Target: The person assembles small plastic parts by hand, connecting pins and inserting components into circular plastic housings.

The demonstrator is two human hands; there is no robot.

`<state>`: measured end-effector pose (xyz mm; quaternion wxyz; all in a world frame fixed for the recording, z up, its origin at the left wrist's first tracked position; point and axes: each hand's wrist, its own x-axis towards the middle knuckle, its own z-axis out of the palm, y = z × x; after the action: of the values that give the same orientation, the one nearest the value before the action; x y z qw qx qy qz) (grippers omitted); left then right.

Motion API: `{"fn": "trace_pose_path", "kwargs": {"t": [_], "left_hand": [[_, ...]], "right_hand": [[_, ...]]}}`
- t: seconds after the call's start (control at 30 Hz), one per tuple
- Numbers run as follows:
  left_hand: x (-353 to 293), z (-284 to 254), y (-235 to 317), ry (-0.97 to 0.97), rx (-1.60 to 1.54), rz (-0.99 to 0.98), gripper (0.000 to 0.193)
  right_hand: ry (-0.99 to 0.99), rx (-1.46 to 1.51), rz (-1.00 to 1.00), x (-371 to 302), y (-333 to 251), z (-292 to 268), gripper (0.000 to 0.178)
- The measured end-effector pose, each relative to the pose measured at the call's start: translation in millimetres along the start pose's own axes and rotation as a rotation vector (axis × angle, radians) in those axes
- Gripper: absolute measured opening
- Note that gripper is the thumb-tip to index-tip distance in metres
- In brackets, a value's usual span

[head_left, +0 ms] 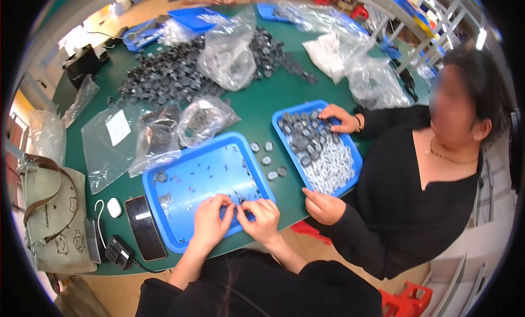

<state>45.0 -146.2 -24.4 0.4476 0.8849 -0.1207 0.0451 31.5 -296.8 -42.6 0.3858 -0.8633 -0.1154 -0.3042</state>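
Note:
Both hands meet over the near side of a blue tray, their fingertips almost touching. My left hand is closed in a pinch. Opposite it, my right hand pinches too, beside a small dark part that I cannot make out. What sits between the fingertips is mostly hidden. Tiny dark and reddish pieces are scattered over the tray's floor, with a cluster of small metal-looking bits at its left side. Several round dark-grey parts lie on the green table just right of the tray.
A co-worker's hands are at a second blue tray of dark round parts and white pieces. Beyond lies a big heap of dark parts with plastic bags. A phone and canvas bag are at left.

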Motion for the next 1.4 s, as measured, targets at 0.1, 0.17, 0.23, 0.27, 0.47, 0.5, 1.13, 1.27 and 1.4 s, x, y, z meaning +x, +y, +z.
{"fn": "trace_pose_path", "kwargs": {"t": [0.1, 0.17, 0.23, 0.27, 0.47, 0.5, 1.13, 1.27, 1.4], "left_hand": [[-4.4, -2.9, 0.6, -0.004, 0.031, 0.032, 0.013], [-3.4, -2.5, 1.5, -0.002, 0.03, 0.02, 0.013], [-4.7, -2.2, -0.1, -0.021, 0.02, 0.044, 0.013], [-3.5, -1.4, -2.4, -0.026, 0.028, 0.068, 0.013], [-2.5, -1.8, -4.6, -0.026, 0.056, 0.073, 0.014], [-4.0, -1.5, -3.4, -0.032, 0.055, 0.072, 0.014], [0.9, 0.4, 2.8, -0.032, -0.013, 0.035, 0.005], [-1.1, 0.1, 4.2, -0.008, -0.018, 0.038, 0.005], [-1.8, 1.9, 0.8, 0.016, -0.019, 0.027, 0.011]], "right_hand": [[0.006, 0.006, -0.028, -4.4, -4.9, -1.9, 0.011], [-0.004, 0.001, 0.0, -4.4, -2.0, 0.7, 0.012], [0.007, 0.003, -0.005, -6.2, -3.7, 0.6, 0.012], [0.012, -0.001, 0.006, -5.7, -3.5, 0.8, 0.012], [0.011, 0.009, -0.001, -3.2, -2.6, 1.9, 0.013], [0.015, 0.017, 0.001, -4.2, -3.0, 1.1, 0.013], [0.034, 0.035, 0.032, -6.4, 3.2, 3.9, 0.013], [0.041, 0.018, 0.024, -6.9, 2.1, 3.8, 0.014], [0.048, 0.034, 0.026, -7.5, 2.3, 4.4, 0.014]]}}
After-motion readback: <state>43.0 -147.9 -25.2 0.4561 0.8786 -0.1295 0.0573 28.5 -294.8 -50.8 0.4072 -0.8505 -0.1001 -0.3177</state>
